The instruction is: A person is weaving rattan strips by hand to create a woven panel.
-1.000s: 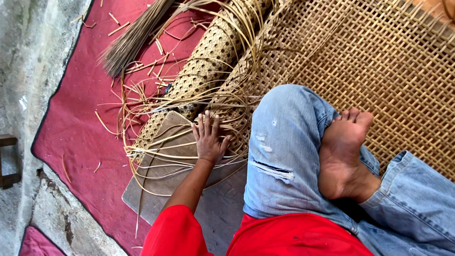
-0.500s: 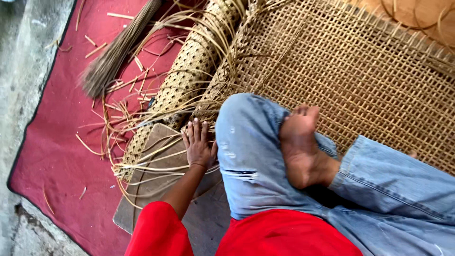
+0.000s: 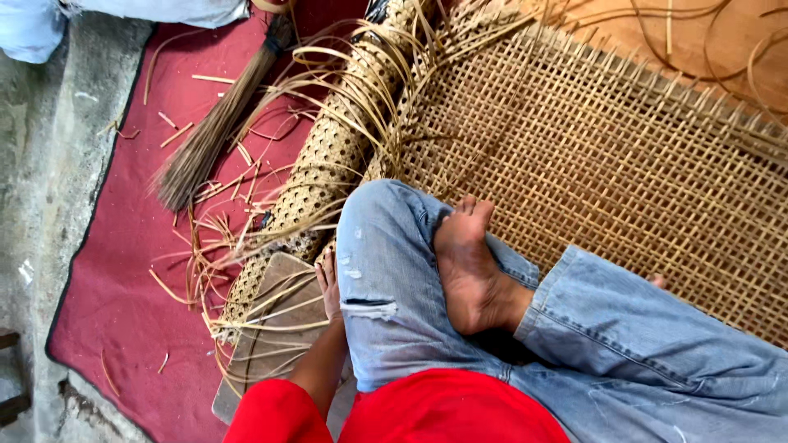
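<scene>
I sit cross-legged in blue jeans (image 3: 386, 279) with a bare foot (image 3: 472, 262) resting on my leg. My left hand (image 3: 328, 283) lies flat on a grey board (image 3: 275, 336), fingers extended, partly hidden behind my knee. It holds nothing and touches loose cane strands (image 3: 254, 316) that spread over the board. Just beyond the hand lies a roll of woven cane webbing (image 3: 328, 164) with free strands curling off it. A flat sheet of open-weave cane (image 3: 624, 164) stretches out to the right under my legs. My right hand is out of view.
A red mat (image 3: 115, 262) covers the ground at left, littered with cane offcuts. A straw broom (image 3: 213, 139) lies on it. Bare concrete (image 3: 49, 164) borders the mat. Pale blue cloth (image 3: 33, 33) sits at the top left.
The view has shifted, so my knee now covers part of the left hand. The hand's fingers, spread before, now lie closer together on the board.
</scene>
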